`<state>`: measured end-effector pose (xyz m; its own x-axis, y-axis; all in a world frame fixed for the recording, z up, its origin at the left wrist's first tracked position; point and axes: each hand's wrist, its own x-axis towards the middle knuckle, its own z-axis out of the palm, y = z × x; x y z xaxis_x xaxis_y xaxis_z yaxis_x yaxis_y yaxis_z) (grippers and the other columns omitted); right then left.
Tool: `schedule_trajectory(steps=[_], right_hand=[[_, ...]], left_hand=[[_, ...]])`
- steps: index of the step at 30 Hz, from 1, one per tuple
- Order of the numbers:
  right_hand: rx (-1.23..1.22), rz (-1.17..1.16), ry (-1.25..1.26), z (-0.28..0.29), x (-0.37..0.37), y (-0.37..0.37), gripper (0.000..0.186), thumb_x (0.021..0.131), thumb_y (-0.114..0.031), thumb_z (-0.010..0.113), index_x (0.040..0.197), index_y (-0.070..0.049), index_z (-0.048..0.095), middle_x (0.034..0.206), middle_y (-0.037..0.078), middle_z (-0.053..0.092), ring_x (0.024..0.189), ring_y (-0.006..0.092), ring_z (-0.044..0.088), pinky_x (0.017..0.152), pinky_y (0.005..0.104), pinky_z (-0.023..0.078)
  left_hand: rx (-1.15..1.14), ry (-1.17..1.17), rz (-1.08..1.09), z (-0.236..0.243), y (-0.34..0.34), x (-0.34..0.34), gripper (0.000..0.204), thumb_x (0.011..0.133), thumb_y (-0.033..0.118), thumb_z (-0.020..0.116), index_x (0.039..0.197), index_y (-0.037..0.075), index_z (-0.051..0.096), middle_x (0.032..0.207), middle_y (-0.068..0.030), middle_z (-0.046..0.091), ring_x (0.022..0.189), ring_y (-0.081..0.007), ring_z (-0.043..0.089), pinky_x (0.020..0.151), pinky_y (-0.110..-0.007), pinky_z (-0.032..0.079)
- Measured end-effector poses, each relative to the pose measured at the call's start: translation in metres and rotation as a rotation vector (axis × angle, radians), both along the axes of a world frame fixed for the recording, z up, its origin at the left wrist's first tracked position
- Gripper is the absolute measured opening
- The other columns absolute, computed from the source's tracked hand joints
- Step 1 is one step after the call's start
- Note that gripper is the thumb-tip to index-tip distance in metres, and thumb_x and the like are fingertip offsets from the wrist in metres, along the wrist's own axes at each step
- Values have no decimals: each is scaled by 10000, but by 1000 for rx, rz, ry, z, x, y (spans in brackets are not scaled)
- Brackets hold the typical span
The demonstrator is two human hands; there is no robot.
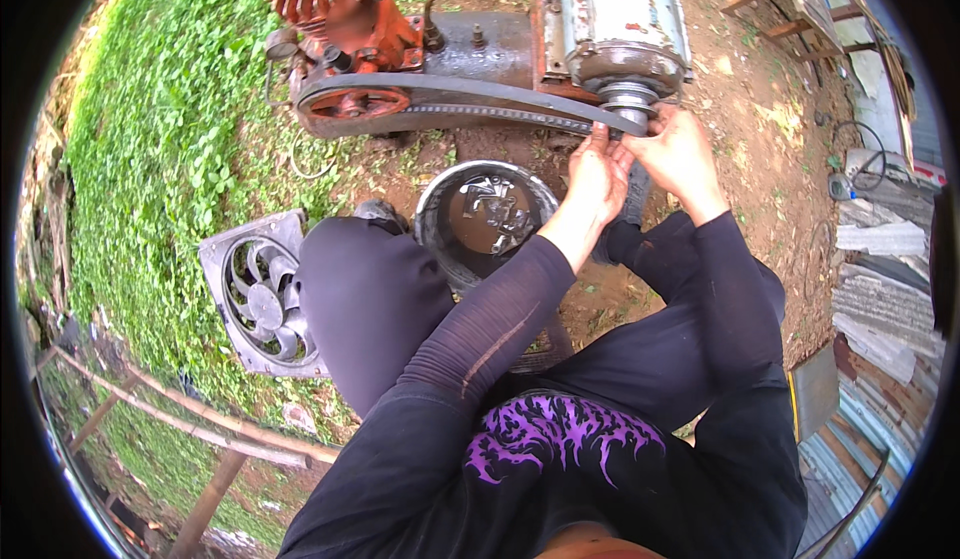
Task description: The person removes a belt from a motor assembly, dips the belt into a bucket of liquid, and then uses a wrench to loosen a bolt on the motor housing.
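**Soft daylight, strong fisheye warp**

Even, overcast-looking outdoor light, no hard shadows; faint shade under the machine [470, 59] and the person's legs. Mild glare on the grey motor housing [620, 19]. Centre sharp, colours saturated. Heavy barrel distortion, black vignette at the corners, edges smeared and soft, grass [150, 159] bends along the rim.

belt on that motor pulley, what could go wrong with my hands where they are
Both the left hand and right hand pinch the drive belt right at the small motor pulley. If the belt snaps onto the groove or the red flywheel turns, fingers could get trapped. The bucket with metal parts in liquid sits just under the forearms and might be knocked over.
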<state>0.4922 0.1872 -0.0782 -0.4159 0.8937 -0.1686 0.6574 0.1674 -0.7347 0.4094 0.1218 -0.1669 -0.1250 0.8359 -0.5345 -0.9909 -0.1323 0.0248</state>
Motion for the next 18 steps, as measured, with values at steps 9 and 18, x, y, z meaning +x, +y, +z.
schedule_trajectory(steps=[9, 18], right_hand=[[-58, -2, -137, 15, -4, 5, 463, 730, -197, 784, 1063, 109, 687, 829, 189, 753, 760, 204, 751, 690, 326, 568], [44, -37, -221, 19, -12, -4, 478, 690, -264, 806, 993, 87, 691, 765, 191, 735, 738, 268, 752, 703, 365, 584]], left_hand=[[19, 258, -49, 1, -4, 3, 322, 1087, 352, 497, 1188, 57, 579, 1089, -48, 660, 997, -176, 666, 837, -420, 578], [15, 230, -107, -5, -3, 3, 392, 1108, 342, 410, 1295, 21, 535, 1244, -128, 645, 1098, -250, 675, 868, -443, 607]])
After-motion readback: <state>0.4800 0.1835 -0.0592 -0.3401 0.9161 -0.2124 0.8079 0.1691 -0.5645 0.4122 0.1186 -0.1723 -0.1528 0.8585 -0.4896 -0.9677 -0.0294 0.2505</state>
